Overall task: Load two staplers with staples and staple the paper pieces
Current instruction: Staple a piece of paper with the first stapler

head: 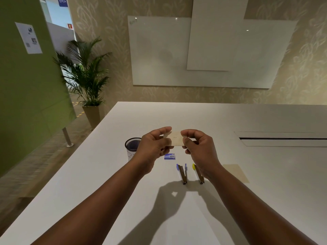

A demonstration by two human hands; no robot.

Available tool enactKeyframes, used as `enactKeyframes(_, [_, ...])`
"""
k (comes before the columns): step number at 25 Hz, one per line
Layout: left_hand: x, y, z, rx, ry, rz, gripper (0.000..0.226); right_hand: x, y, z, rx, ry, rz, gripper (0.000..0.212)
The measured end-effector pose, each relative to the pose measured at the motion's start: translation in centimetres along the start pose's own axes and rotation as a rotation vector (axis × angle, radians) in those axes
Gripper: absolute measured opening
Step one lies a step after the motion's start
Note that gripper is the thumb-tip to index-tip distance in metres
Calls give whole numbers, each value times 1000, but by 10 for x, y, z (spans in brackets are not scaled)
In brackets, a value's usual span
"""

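A small tan paper piece [175,138] is held up above the white table [106,174] between both hands. My left hand [153,147] pinches its left edge and my right hand [198,147] pinches its right edge. A tiny dark mark, like a staple, shows near the paper's middle. Below the hands lie two staplers, hinged wide apart: one with blue ends [182,174] and one with a yellow end [197,174], partly hidden by my right wrist. A small blue staple box [169,156] sits just beyond them. Another tan paper sheet [235,172] lies flat to the right.
A black mesh cup [132,146] stands on the table left of my left hand. A cable slot [283,138] is cut into the table at the right. A potted palm [86,82] and a green partition [26,85] stand off to the left.
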State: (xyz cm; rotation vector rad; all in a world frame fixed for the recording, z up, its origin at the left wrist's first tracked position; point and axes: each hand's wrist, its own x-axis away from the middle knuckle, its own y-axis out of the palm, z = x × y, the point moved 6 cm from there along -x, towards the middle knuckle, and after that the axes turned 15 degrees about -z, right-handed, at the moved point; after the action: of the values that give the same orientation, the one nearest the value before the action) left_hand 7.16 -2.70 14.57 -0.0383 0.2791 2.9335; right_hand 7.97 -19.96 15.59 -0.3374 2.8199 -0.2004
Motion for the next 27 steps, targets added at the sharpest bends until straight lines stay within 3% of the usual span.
enactKeyframes(6, [-2,1,2,-159,17,19,34,-1,0,-1,-10,-23,-45,28])
enactKeyframes(12, [-4,-2,-9,-39,-13,121,10,-2,3,4,-14,-23,-79,30])
enactKeyframes(19, [-4,-3,-5,-126,7,8,33,-4,1,12,-51,9,-59,27])
enactKeyframes(24, [-5,-7,-13,-76,3,91,16,-7,4,15,-21,-2,-83,27])
enactKeyframes(27, [-4,-8,-16,-102,17,66,21,-8,4,22,-17,18,-79,27])
